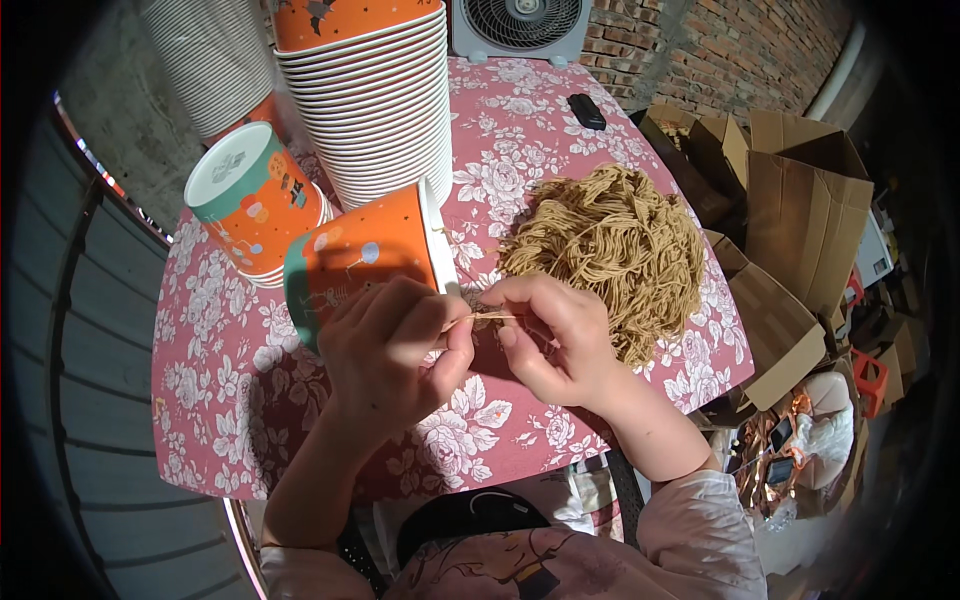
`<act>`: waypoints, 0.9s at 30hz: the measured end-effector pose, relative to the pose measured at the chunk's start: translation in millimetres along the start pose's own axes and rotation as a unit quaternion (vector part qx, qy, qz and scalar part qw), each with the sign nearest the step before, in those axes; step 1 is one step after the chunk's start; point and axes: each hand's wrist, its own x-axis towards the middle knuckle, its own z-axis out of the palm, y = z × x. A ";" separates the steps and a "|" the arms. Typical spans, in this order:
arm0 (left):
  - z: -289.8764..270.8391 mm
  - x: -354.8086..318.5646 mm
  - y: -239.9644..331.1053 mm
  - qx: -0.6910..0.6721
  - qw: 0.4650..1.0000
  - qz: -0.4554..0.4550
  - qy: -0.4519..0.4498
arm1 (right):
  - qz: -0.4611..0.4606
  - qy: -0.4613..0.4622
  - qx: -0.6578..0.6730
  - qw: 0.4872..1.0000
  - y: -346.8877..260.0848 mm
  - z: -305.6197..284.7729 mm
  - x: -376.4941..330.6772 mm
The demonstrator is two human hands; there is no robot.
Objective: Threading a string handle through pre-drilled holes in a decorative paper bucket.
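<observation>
Between my two hands runs a short piece of tan cord [489, 316]. My left hand [395, 340] is closed, pinching one end of it between thumb and fingers. Finger and thumb of my right hand [560, 340] pinch the cord from the other side. Just behind my left hand an orange paper bucket [375, 245] with a teal base band lies tilted on its side, its white rim facing right. A strand by that rim is partly hidden by my fingers. Close to my right hand lies a loose heap of tan cords [610, 250].
A tall stack of nested paper buckets [375, 120] stands at the back left, beside a shorter upside-down stack [255, 200]. A box fan [520, 25] and a small black object [587, 111] sit at the back of the flowered tablecloth [215, 390]. Open cardboard boxes [805, 200] crowd the right side.
</observation>
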 end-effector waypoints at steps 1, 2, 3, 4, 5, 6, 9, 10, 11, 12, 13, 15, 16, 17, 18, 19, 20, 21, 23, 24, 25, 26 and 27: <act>-0.1 0.4 0.2 0.000 1.000 0.001 0.001 | -0.023 0.003 0.003 1.000 3.5 2.5 0.5; -0.3 0.6 0.5 0.010 1.000 0.006 0.000 | -0.024 0.004 0.002 1.000 4.2 2.1 -0.1; -0.8 0.3 0.7 0.021 1.000 0.010 -0.001 | -0.017 -0.004 0.003 1.000 4.1 1.9 -1.1; -0.4 -0.3 0.0 0.021 1.000 0.010 -0.001 | -0.010 -0.012 0.004 1.000 4.3 1.9 -2.0; 0.6 -1.2 -1.0 0.036 0.999 0.020 0.002 | -0.011 -0.012 0.004 1.000 5.2 2.9 -2.8; 1.1 -1.3 -1.6 0.050 0.998 0.031 0.005 | -0.014 -0.004 -0.006 1.000 6.4 4.1 -3.5; -2.6 3.3 9.9 0.042 0.999 0.025 -0.006 | -0.032 0.004 -0.019 0.999 7.5 4.3 -5.2; 0.1 -1.4 4.7 0.040 0.998 0.051 -0.003 | -0.046 0.004 -0.022 0.999 7.2 4.0 -5.3; 1.9 -5.7 1.3 0.041 0.998 0.052 -0.002 | -0.048 0.004 -0.022 0.999 6.1 3.2 -4.8; 3.4 -10.0 -1.4 0.040 0.997 0.066 -0.002 | -0.048 0.006 -0.023 0.999 4.6 2.4 -4.1; 4.6 -12.0 -2.7 0.039 0.996 0.081 -0.001 | -0.048 0.007 -0.024 0.999 2.8 1.1 -3.2; 5.7 -11.8 -3.8 0.044 0.995 0.093 0.012 | -0.039 -0.007 -0.030 0.999 -1.5 -4.2 0.5; 5.3 -11.7 -4.2 0.050 0.993 0.104 0.024 | -0.030 -0.022 -0.035 0.999 -2.4 -5.7 1.7; 4.3 -11.8 -3.9 0.052 0.993 0.104 0.024 | -0.032 -0.022 -0.034 0.999 -2.4 -5.4 1.3; 4.4 -11.0 -2.3 0.050 0.993 0.105 0.012 | -0.020 -0.024 -0.019 0.999 -3.1 -6.8 -0.1; 4.1 -10.3 -0.4 0.048 0.993 0.107 -0.001 | -0.009 -0.026 -0.004 1.000 -3.7 -8.0 -1.2; 2.9 -8.9 2.5 0.049 0.993 0.108 0.001 | -0.015 -0.032 0.030 0.999 -4.7 -9.2 -1.8; 1.2 -7.4 5.9 0.021 0.995 0.101 0.011 | -0.022 -0.037 0.066 0.997 -4.4 -10.0 -1.9; -2.0 -6.7 9.8 -0.006 0.996 0.090 0.018 | -0.059 -0.038 0.123 0.990 -1.3 -13.1 -2.3; -2.6 -5.7 8.9 -0.005 0.996 0.091 0.021 | -0.060 -0.037 0.157 0.985 -0.6 -16.2 -3.5; -3.7 -4.6 7.6 -0.008 0.995 0.095 0.024 | -0.064 -0.026 0.187 0.980 0.5 -17.9 -4.7; -5.0 -3.5 6.4 -0.012 0.995 0.098 0.027 | -0.062 -0.021 0.213 0.975 1.6 -19.5 -4.4; -7.7 -2.5 6.5 -0.008 0.995 0.099 0.029 | -0.061 -0.016 0.241 0.969 1.5 -21.4 -3.7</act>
